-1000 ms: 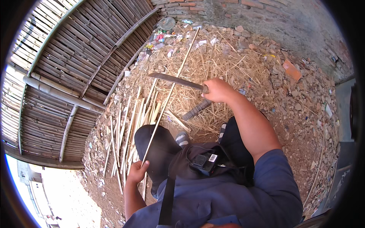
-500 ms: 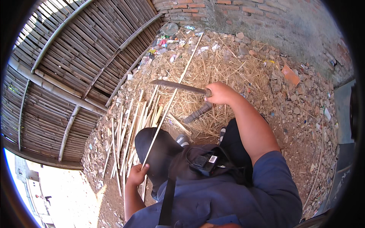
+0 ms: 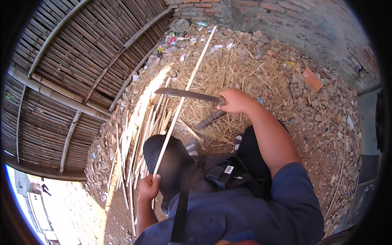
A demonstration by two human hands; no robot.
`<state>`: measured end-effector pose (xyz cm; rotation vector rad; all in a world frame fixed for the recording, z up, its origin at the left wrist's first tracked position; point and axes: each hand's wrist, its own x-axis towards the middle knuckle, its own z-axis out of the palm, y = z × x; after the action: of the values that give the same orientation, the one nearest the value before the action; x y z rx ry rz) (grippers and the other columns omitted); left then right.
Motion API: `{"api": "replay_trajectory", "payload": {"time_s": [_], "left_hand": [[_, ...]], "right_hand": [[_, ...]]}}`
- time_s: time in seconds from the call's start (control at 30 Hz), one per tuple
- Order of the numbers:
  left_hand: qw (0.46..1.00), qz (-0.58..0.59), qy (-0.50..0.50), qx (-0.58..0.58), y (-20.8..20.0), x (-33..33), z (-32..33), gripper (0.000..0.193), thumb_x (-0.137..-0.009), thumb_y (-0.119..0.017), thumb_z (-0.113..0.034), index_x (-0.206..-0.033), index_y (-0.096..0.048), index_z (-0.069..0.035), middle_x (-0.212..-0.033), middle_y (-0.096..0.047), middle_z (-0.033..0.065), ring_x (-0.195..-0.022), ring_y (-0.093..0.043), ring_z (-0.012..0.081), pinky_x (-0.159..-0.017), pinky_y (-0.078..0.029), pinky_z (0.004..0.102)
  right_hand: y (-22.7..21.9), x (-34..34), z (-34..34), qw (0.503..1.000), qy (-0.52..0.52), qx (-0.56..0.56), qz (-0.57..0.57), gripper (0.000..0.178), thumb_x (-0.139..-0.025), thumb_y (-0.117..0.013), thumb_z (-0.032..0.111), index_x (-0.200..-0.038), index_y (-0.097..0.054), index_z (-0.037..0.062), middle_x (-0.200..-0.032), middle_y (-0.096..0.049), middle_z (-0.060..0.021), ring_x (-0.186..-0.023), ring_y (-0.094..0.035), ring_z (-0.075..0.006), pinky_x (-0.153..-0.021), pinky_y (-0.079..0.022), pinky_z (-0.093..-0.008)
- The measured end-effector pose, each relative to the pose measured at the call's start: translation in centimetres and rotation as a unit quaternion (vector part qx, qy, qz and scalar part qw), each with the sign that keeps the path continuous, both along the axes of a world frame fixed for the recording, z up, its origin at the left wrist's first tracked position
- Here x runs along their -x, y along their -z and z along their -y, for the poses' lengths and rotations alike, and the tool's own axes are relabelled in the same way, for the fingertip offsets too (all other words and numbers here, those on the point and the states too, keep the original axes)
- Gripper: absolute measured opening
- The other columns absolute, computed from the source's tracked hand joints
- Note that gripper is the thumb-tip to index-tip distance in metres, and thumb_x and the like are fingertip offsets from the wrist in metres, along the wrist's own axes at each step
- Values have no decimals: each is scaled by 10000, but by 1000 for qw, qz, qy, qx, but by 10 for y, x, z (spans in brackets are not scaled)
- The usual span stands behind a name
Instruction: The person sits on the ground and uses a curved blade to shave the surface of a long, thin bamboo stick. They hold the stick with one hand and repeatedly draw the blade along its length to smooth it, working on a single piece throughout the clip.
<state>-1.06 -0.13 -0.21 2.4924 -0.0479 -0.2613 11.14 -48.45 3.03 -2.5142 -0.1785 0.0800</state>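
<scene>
A long pale bamboo strip (image 3: pixel 174 118) runs from my left hand (image 3: pixel 149 186) across my left knee toward the far end of the straw. My left hand is closed around its near end, thumb on top. My right hand (image 3: pixel 235 101) grips a machete (image 3: pixel 188 94) by its handle end, mostly covered by the fingers. The dark blade points left and lies across the strip, apparently touching it. A dark ribbed rod (image 3: pixel 210 119) slants out below my right hand; whether it joins the machete I cannot tell.
Several cut bamboo strips (image 3: pixel 136 153) lie left of my knee, partly in bright sun. Straw-like shavings (image 3: pixel 228 73) cover the ground ahead, with rubble and litter around them. A bamboo slat wall (image 3: pixel 81 61) stands left, a brick wall (image 3: pixel 294 20) behind. A black device (image 3: pixel 220 174) rests in my lap.
The bamboo strip has turned and shows a broader face. The machete has shifted slightly left with my right hand. A bright sun patch now falls on the strips at left.
</scene>
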Motion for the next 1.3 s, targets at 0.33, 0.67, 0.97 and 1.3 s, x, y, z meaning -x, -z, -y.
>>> {"api": "replay_trajectory", "payload": {"time_s": [0.33, 0.67, 0.97, 1.3], "left_hand": [[999, 27, 43, -3, 11, -8, -10, 612, -1018, -533, -497, -710, -572, 30, -573, -513, 140, -553, -495, 208, -537, -398, 414], [997, 38, 67, -6, -5, 6, -13, 595, -1042, -487, -479, -717, -554, 15, -600, -536, 170, -558, -528, 290, -552, -406, 437], [999, 11, 40, -23, -4, 3, -8, 602, -1036, -498, -487, -730, -588, 23, -584, -547, 162, -554, -548, 269, -560, -427, 439], [999, -38, 29, -15, -7, -5, -7, 583, -1030, -518, -469, -751, -612, 35, -592, -546, 167, -572, -533, 258, -573, -427, 422]], "right_hand": [[11, 13, -43, 983, -139, 101, 61, 202, -772, -746, 201, -922, -665, 93, -775, -671, -155, -795, -681, -374, -692, -525, -505], [-8, 9, 8, 999, 21, 39, 12, 206, -806, -756, 255, -928, -688, 103, -874, -701, -131, -885, -695, -343, -754, -541, -480], [-5, 14, -30, 989, -117, 72, -46, 217, -804, -768, 269, -927, -696, 105, -874, -706, -118, -890, -703, -328, -763, -542, -468], [7, -4, 11, 998, 49, 6, -31, 318, -810, -775, 285, -1037, -701, 75, -921, -710, -154, -900, -694, -349, -792, -540, -460]]}}
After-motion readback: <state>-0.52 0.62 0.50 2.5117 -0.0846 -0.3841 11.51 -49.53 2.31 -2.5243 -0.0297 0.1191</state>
